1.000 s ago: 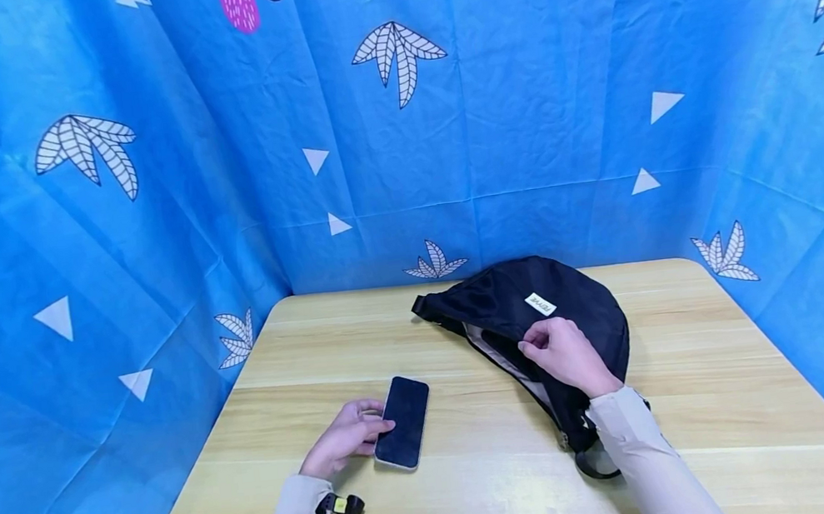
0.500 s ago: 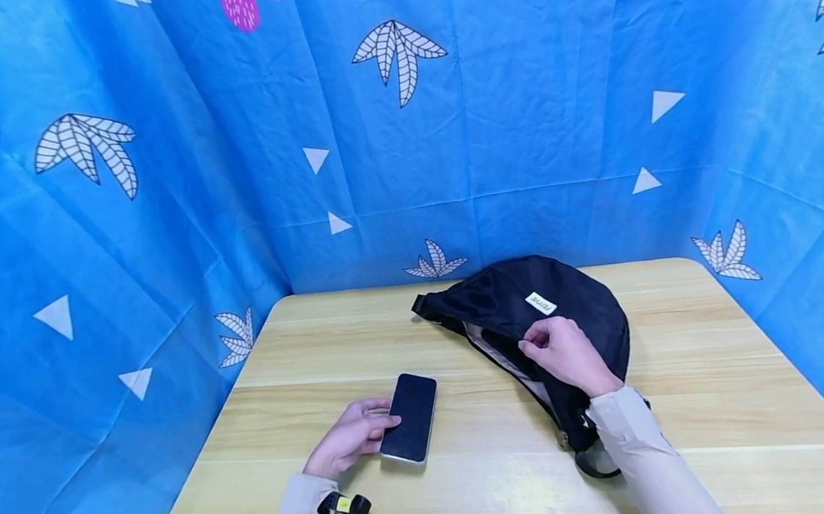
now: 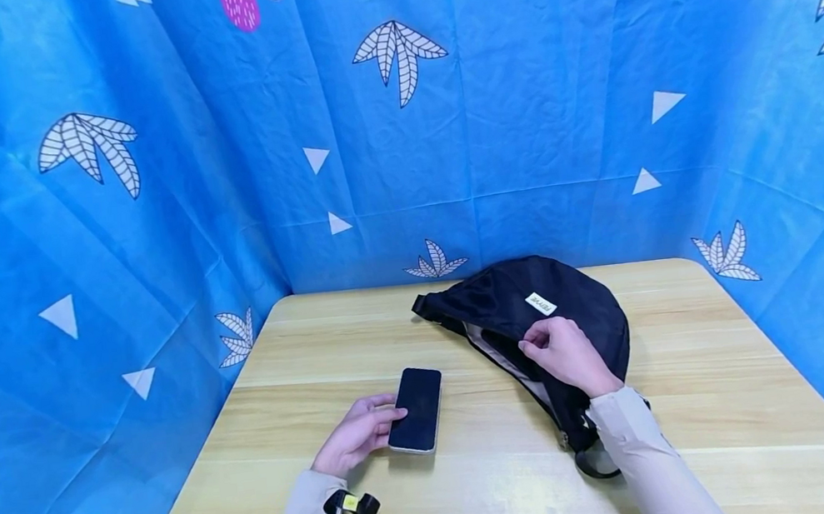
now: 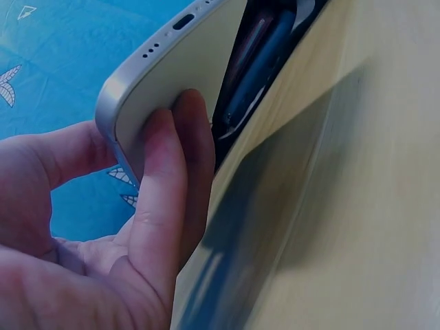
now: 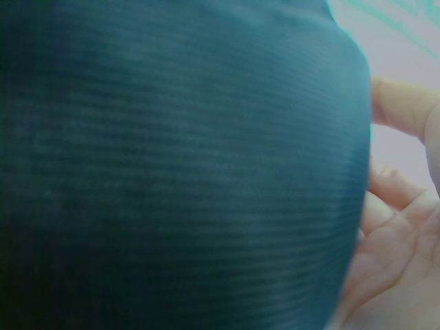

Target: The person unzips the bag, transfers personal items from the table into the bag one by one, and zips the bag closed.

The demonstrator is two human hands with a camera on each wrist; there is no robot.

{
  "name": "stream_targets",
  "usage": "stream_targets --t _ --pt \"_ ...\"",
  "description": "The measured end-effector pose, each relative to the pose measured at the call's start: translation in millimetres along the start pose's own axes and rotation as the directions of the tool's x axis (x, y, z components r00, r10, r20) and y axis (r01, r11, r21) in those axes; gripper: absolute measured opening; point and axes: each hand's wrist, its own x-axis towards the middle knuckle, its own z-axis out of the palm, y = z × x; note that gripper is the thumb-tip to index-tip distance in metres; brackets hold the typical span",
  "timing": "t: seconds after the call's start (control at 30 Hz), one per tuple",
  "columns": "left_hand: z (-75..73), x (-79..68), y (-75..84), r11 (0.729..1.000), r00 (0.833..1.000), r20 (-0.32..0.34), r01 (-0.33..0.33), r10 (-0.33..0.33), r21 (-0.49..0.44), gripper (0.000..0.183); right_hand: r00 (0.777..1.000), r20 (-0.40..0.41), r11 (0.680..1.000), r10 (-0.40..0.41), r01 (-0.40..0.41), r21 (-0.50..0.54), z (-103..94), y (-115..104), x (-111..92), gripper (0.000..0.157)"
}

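My left hand (image 3: 359, 435) grips a smartphone (image 3: 417, 412) by its left side, thumb on the dark screen. The left wrist view shows two fingers (image 4: 159, 185) against the phone's pale back, and a shadow on the table apart from it. To the right lies a black fabric bag (image 3: 585, 297) with a small white label; its unzipped mouth shows a light lining. My right hand (image 3: 567, 358) pinches the upper edge of that mouth and holds it apart. Dark bag fabric (image 5: 192, 172) fills most of the right wrist view, hiding the right fingertips.
The wooden table (image 3: 300, 344) ends at the back against a blue patterned curtain (image 3: 532, 110), which also hangs on both sides. A black strap loop (image 3: 596, 465) trails from the bag's near end. A black wrist strap (image 3: 351, 503) sits at my left sleeve.
My left hand has lifted the phone a little and carried it right and slightly away from me, toward the bag. The right hand and the bag have stayed in place.
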Motion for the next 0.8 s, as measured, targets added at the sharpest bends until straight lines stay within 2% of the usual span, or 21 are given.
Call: stream_targets --t 0.27,0.43,0.8 --pt "11.9 4.0 1.9 1.000 0.999 -0.035 0.000 -0.001 -0.014 0.072 1.000 -0.001 1.000 -0.003 0.003 0.005 -0.3 -0.3 -0.3 0.010" --pt "18.2 7.4 3.6 0.999 1.000 -0.010 -0.014 0.013 -0.042 0.071 1.000 -0.002 1.000 -0.008 0.008 0.004 -0.2 0.1 -0.5 0.010" --pt "33.6 17.7 6.6 0.995 0.998 0.010 -0.055 0.056 -0.085 0.057 1.000 -0.005 1.000 -0.012 0.012 0.003 -0.7 -0.6 -1.3 0.010"
